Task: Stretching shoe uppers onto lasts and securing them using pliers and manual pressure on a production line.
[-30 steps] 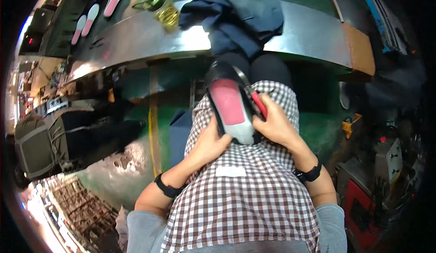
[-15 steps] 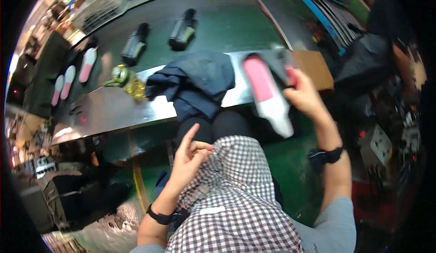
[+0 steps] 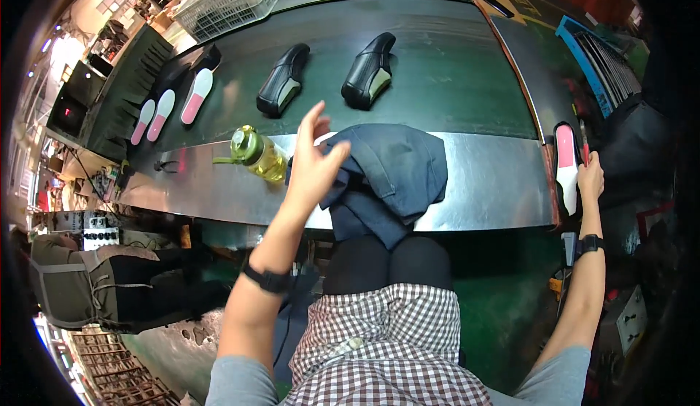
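My left hand (image 3: 317, 159) is raised with its fingers apart and nothing in it, over the left edge of a dark blue folded garment (image 3: 397, 164). Far to the right, my right hand (image 3: 590, 178) is closed around a slim red-handled tool (image 3: 585, 145), whose exact kind I cannot make out. Just left of that hand lies a pink and white insole (image 3: 566, 159) with a dark edge around it. A clear yellow-green bottle with a green lid (image 3: 257, 154) stands left of the garment.
Two black shoes (image 3: 283, 81) (image 3: 368, 72) lie on the green belt. Several pink and white insoles (image 3: 197, 98) are at the left. A grey plastic crate (image 3: 230, 3) stands far left, a blue-framed rack (image 3: 594, 63) far right. A metal ledge (image 3: 488, 180) runs along the near side.
My view has shifted, placing the bench further left-to-right across it. My left hand has risen from my lap to the garment. My right hand, still gripping the tool, has lowered beside the insole.
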Tool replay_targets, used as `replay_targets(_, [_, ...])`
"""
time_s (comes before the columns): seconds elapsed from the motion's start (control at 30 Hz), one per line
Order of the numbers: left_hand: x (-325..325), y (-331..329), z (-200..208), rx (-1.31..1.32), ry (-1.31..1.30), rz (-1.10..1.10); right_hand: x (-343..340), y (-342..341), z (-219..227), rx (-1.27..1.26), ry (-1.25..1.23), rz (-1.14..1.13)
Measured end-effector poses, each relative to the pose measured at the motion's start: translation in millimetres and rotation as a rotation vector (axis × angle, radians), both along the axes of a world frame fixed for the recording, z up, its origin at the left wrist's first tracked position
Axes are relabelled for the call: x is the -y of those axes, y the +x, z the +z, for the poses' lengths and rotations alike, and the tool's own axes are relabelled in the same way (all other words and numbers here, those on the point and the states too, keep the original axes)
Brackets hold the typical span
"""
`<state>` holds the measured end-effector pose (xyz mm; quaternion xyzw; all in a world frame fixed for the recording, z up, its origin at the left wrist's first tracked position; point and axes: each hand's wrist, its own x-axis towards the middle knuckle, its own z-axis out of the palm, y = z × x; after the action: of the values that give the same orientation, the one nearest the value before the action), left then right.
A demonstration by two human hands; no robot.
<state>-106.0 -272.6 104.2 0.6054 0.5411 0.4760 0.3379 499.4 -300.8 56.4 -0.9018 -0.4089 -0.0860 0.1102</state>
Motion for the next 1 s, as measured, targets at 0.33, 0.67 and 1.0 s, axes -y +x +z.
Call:
replay_targets(0.33, [-245.1, 0.4, -76.3, -0.47, -0.609, -0.067, 78.2, -61.7, -35.6, -0.205, 0.702, 0.381])
replay_targets(0.67, [-273.3, 59.8, -95.6, -0.576, -0.438, 0.012, 168.0, -187.5, -68.4, -0.551, 0.547, 0.504])
replay_targets(1.0, [-68.6, -3.6, 36.1, 0.677, -1.04, -0.656, 163.7, -268.0, 2.9, -1.069, 0.656, 0.716])
